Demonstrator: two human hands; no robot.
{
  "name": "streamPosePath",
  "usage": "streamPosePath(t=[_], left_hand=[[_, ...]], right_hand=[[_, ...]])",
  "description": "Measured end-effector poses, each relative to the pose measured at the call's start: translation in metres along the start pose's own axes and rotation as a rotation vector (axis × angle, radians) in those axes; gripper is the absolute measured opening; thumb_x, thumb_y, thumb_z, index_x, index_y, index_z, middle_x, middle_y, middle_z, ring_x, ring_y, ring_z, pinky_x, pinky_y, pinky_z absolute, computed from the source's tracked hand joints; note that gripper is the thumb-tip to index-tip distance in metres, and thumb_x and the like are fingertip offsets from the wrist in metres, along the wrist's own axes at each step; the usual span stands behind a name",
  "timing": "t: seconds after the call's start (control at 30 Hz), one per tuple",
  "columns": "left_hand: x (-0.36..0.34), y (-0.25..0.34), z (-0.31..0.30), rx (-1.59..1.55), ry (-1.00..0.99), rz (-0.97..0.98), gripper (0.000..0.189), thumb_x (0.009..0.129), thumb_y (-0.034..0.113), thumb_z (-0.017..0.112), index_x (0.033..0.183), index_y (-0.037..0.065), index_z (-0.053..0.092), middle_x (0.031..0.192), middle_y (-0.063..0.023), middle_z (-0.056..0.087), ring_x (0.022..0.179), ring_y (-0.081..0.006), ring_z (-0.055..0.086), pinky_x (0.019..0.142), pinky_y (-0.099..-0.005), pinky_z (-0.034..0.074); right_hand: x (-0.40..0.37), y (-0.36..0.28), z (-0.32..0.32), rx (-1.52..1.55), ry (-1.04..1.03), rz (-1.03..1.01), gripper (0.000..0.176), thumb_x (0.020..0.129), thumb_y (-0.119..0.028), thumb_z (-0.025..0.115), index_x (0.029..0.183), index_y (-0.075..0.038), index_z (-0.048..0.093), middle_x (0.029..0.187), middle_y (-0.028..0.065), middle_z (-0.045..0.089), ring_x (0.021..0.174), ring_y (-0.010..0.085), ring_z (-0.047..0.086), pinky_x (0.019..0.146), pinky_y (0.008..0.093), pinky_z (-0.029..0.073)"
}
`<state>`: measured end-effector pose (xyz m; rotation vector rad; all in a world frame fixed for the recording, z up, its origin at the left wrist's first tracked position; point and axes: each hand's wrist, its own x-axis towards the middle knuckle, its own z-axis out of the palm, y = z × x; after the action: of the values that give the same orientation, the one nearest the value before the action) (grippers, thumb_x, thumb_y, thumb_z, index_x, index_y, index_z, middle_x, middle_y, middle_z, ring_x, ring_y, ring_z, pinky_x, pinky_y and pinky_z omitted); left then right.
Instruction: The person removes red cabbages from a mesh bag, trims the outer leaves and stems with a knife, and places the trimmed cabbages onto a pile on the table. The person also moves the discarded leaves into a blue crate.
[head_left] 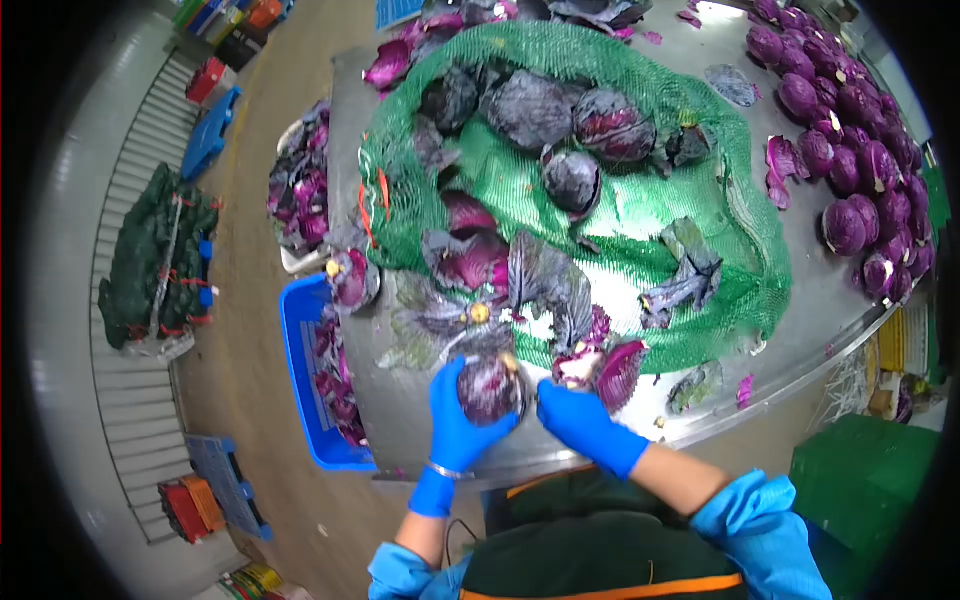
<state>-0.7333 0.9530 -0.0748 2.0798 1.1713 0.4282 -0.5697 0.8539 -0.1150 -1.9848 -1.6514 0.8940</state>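
Observation:
My left hand, in a blue glove, is wrapped round a red cabbage at the near edge of the metal table. Just right of it, my right hand, also gloved in blue, is closed; what it grips, if anything, is hidden. Beyond my right hand lie cut purple leaves with a pale piece of stem. A dark outer leaf with a round stub spreads out past the held cabbage. Farther off, several dark untrimmed cabbages rest on a green mesh bag.
Many shiny purple cabbages are heaped at the table's right side. A blue crate of leaf scraps and a white bin of leaves stand left of the metal table. A green box sits at lower right.

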Motion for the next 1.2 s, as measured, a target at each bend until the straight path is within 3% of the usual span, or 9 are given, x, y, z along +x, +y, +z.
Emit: streamPosePath(t=[0.37, 0.43, 0.47, 0.5, 0.57, 0.8, 0.9, 1.03, 1.2], left_hand=[[0.048, -0.020, -0.034, -0.284, -0.231, -0.143, 0.092, 0.058, 0.025, 0.085, 0.130, 0.001, 0.035, 0.128, -0.0153, 0.042, 0.113, -0.0227, 0.048, 0.097, -0.0346, 0.039], [0.037, -0.045, -0.037, -0.610, -0.346, -0.188, 0.092, 0.059, 0.020, 0.085, 0.133, 0.002, 0.033, 0.131, -0.0145, 0.039, 0.116, -0.0230, 0.046, 0.099, -0.0352, 0.038], [0.022, -0.031, -0.033, -0.698, -0.242, -0.130, 0.094, 0.058, 0.017, 0.085, 0.134, 0.003, 0.030, 0.131, -0.0128, 0.039, 0.118, -0.0229, 0.043, 0.100, -0.0362, 0.036], [0.008, -0.015, -0.026, -0.680, -0.141, -0.057, 0.097, 0.057, 0.016, 0.085, 0.135, 0.004, 0.028, 0.131, -0.0117, 0.038, 0.120, -0.0230, 0.040, 0.102, -0.0363, 0.033], [-0.012, 0.002, -0.012, -0.870, -0.099, -0.029, 0.100, 0.056, 0.018, 0.086, 0.135, 0.004, 0.026, 0.131, -0.0119, 0.037, 0.122, -0.0244, 0.038, 0.103, -0.0361, 0.032], [-0.011, 0.022, 0.056, -0.336, 0.047, 0.083, 0.081, 0.064, 0.025, 0.081, 0.130, 0.003, 0.039, 0.122, -0.0156, 0.043, 0.114, -0.0294, 0.044, 0.097, -0.0392, 0.037], [-0.010, 0.028, 0.066, -0.235, 0.150, 0.040, 0.080, 0.068, 0.024, 0.079, 0.132, 0.002, 0.037, 0.118, -0.0171, 0.045, 0.107, -0.0303, 0.046, 0.092, -0.0399, 0.039], [-0.012, 0.026, 0.063, -0.159, 0.147, 0.028, 0.091, 0.066, 0.033, 0.079, 0.137, 0.003, 0.030, 0.108, -0.0181, 0.042, 0.099, -0.0305, 0.041, 0.088, -0.0403, 0.037], [-0.024, 0.045, 0.066, -0.088, 0.064, -0.081, 0.098, 0.060, 0.034, 0.083, 0.137, 0.004, 0.031, 0.104, -0.0146, 0.035, 0.094, -0.0268, 0.039, 0.084, -0.0351, 0.038]], right_hand=[[0.040, 0.052, 0.044, -0.125, 0.213, -0.064, 0.009, 0.081, -0.009, 0.047, 0.087, -0.002, 0.049, 0.060, 0.0192, 0.054, 0.049, 0.0348, 0.053, 0.044, 0.0437, 0.039], [0.036, 0.034, 0.028, 0.047, 0.105, 0.070, 0.014, 0.082, -0.013, 0.050, 0.093, -0.004, 0.051, 0.063, 0.0192, 0.056, 0.049, 0.0325, 0.055, 0.044, 0.0411, 0.040], [0.030, 0.037, 0.040, 0.312, 0.386, -0.128, 0.020, 0.085, -0.019, 0.054, 0.103, -0.010, 0.053, 0.065, 0.0143, 0.057, 0.047, 0.0239, 0.056, 0.041, 0.0350, 0.041], [0.013, -0.015, -0.023, 0.857, -0.064, 0.495, 0.028, 0.087, -0.022, 0.056, 0.112, -0.011, 0.051, 0.064, 0.0069, 0.057, 0.048, 0.0150, 0.055, 0.040, 0.0285, 0.041], [-0.011, -0.003, -0.040, 1.045, 0.024, 0.488, 0.037, 0.088, -0.027, 0.054, 0.120, -0.011, 0.046, 0.072, 0.0026, 0.056, 0.054, 0.0097, 0.054, 0.041, 0.0270, 0.043], [-0.019, 0.017, -0.110, 0.544, 0.500, 0.282, 0.040, 0.086, -0.021, 0.057, 0.123, -0.006, 0.050, 0.066, 0.0066, 0.055, 0.057, 0.0148, 0.052, 0.055, 0.0327, 0.044], [-0.062, 0.042, -0.095, -0.012, -0.104, 0.335, 0.048, 0.087, -0.024, 0.056, 0.131, -0.012, 0.044, 0.069, 0.0137, 0.058, 0.059, 0.0219, 0.055, 0.061, 0.0339, 0.047], [-0.075, -0.021, -0.109, 0.865, 0.189, 0.533, 0.049, 0.090, -0.023, 0.053, 0.136, -0.016, 0.039, 0.074, -0.0010, 0.055, 0.064, 0.0077, 0.049, 0.059, 0.0245, 0.044], [-0.053, 0.006, -0.066, 0.433, 0.040, 0.401, 0.052, 0.092, -0.036, 0.045, 0.138, -0.013, 0.035, 0.085, 0.0135, 0.063, 0.079, 0.0233, 0.060, 0.076, 0.0332, 0.046]])
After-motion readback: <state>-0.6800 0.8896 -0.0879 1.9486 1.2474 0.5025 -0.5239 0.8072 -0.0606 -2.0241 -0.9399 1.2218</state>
